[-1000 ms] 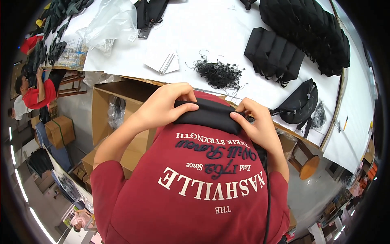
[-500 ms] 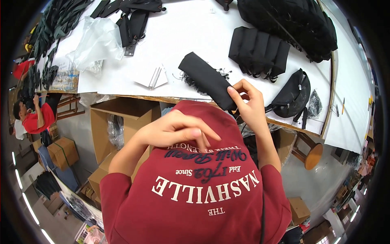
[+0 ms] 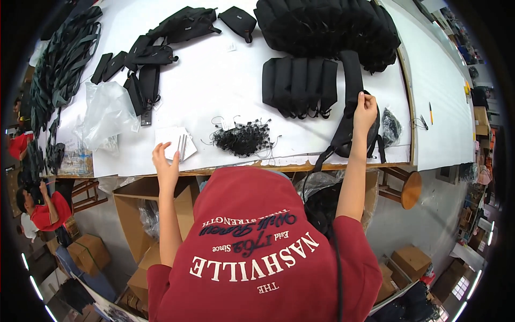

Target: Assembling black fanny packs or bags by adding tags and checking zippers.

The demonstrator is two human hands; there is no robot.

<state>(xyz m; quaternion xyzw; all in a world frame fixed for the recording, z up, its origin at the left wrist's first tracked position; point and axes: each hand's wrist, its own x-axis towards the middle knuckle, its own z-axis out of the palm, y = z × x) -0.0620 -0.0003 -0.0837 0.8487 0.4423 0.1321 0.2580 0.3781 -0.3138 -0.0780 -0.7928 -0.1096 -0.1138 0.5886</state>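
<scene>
My right hand [image 3: 365, 111] pinches the lower end of a flat black fabric pouch [image 3: 351, 75], held upright beside a row of similar black pouches [image 3: 300, 86]. Below that pouch lies a black waist bag [image 3: 343, 134] with a strap, partly hidden by my right forearm. My left hand [image 3: 166, 163] is at the near edge of a stack of white cards [image 3: 185, 142], thumb and fingers apart; whether it touches them I cannot tell. Between the hands lies a tangled heap of thin black cords [image 3: 241, 138] with small tags.
A large pile of black pouches [image 3: 327, 27] fills the far right. Black bags [image 3: 188, 24], a clear plastic bag [image 3: 110, 115] and dark straps [image 3: 64, 64] lie to the left. Beneath the white table are cardboard boxes [image 3: 129, 220] and a wooden stool [image 3: 410, 190]. Someone in red [image 3: 51, 212] sits at far left.
My right hand has carried the black pouch away to the right and far side, beside the row. My left hand has moved from in front of my chest to the white cards.
</scene>
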